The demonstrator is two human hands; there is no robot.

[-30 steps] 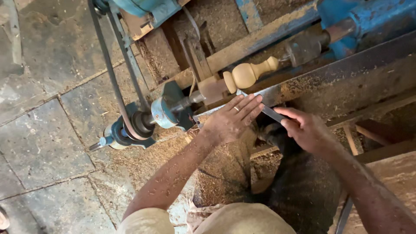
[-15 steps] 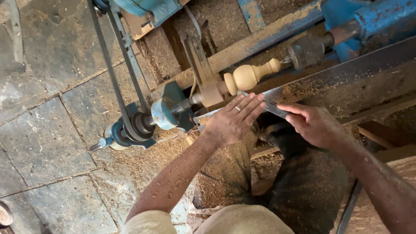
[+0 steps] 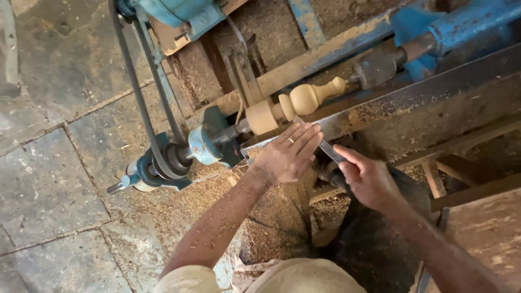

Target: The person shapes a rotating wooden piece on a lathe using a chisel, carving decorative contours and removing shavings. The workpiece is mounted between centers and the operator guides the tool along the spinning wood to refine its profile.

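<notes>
A pale turned wooden piece with a round bulb and narrow neck is mounted in a lathe. My right hand grips the handle of a flat metal chisel, whose blade points up toward the wood. My left hand, a ring on one finger, lies flat with fingers extended over the blade, pressing it onto the steel tool rest. The blade tip under my fingers is hidden.
A blue tailstock holds the wood's right end. A dark drive belt runs from a blue motor down to the pulley. Sawdust covers the stone floor and the wooden frame.
The view has shifted slightly; both hands stay on the chisel at the tool rest, my right hand edging a little left and lower.
</notes>
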